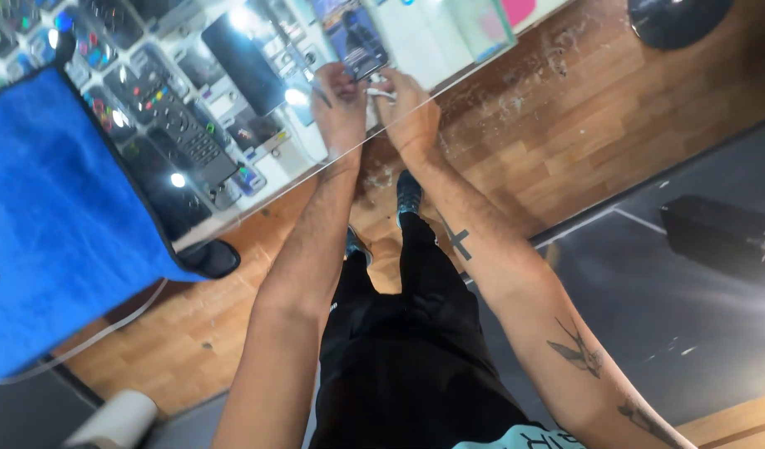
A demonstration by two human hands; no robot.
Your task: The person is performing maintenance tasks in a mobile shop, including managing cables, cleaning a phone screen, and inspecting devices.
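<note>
While both hands meet over glossy glass counter (257,187), left hand (339,112) fingers pinch thin tool (318,91), right hand (411,116) fingers pinch small white part (381,93).

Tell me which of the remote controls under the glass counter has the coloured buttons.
The long black remote control left of the hands, lying diagonally under the glass counter: it shows red, green and yellow buttons near its top, unlike the plain dark ones beside it.

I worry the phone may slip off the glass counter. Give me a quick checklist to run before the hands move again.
1. Left hand on the phone: ok, fingers touch its lower edge.
2. Right hand steady on the small white part: cannot tell, blurred.
3. Phone fully on the glass counter: ok, it lies away from the edge.
4. Blue cloth apart from the hands: ok.
5. Feet clear under the counter: ok, one shoe shows on the wooden floor.
</note>
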